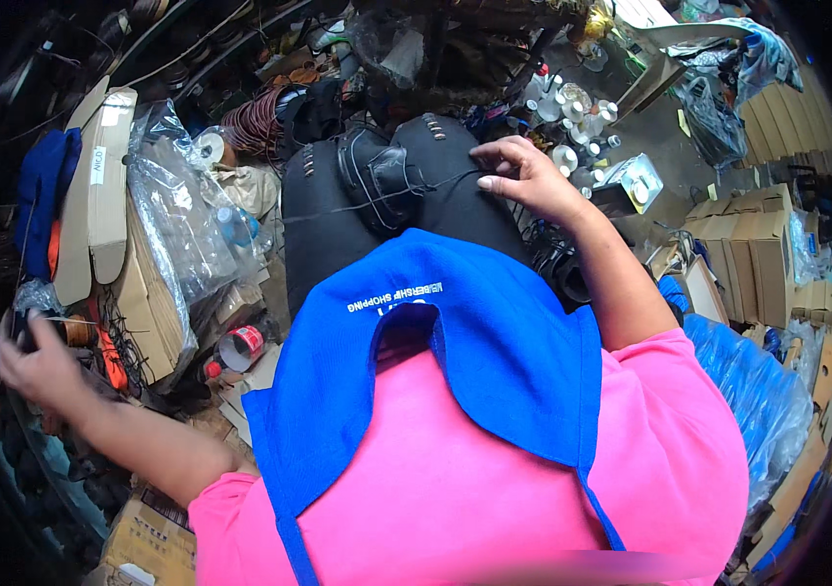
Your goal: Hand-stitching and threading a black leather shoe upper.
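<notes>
On my lap, between my knees, rests a black shoe-like piece [388, 178], whose exact kind I cannot make out. A thin dark thread [362, 205] runs across it and over my black trousers. My right hand [531, 178] is at my right knee, thumb and forefinger closed on the thread's right end. Far out to the left, my left hand [40, 363] is stretched away and smeared by motion. Near its fingers lies a thin pale line; whether the hand holds anything cannot be told. A blue apron [504, 361] covers part of my pink shirt.
Cardboard pieces [108, 186] and clear plastic sheeting [176, 205] stand at left, near a red-labelled bottle [240, 348]. Several white bottles [577, 112] cluster beyond my right hand. Cardboard boxes [758, 249] and a blue plastic-wrapped bundle [743, 381] fill the right side.
</notes>
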`<state>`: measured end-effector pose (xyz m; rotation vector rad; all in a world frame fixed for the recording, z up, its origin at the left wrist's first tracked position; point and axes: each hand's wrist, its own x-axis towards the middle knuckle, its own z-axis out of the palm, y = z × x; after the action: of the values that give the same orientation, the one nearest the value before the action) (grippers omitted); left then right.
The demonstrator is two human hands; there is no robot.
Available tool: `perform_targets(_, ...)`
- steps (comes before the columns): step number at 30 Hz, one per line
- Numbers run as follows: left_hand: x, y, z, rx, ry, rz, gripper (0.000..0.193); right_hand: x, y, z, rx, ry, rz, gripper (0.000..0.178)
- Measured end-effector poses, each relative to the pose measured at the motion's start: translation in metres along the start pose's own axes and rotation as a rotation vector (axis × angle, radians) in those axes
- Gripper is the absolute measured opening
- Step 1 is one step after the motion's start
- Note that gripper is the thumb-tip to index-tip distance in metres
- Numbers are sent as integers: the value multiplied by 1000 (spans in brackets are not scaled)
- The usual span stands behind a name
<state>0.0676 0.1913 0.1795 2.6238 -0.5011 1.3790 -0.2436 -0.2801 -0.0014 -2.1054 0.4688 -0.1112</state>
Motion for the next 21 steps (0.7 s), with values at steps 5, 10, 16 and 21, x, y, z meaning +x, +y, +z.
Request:
perform_targets(5,-76,187,28,-960,-563,90,30,0,-3,9,-53,37,22,42)
perform_targets(10,-127,268,31,-948,-935,505,36,4,-17,24,-232,80,-293,26)
perform_targets(16,-142,264,43,-1303,-1326,55,14,9,-26,26,98,130,-111,23)
perform_targets(21,-96,218,33,-1251,-1120,34,27,18,-49,25,206,40,-103,26)
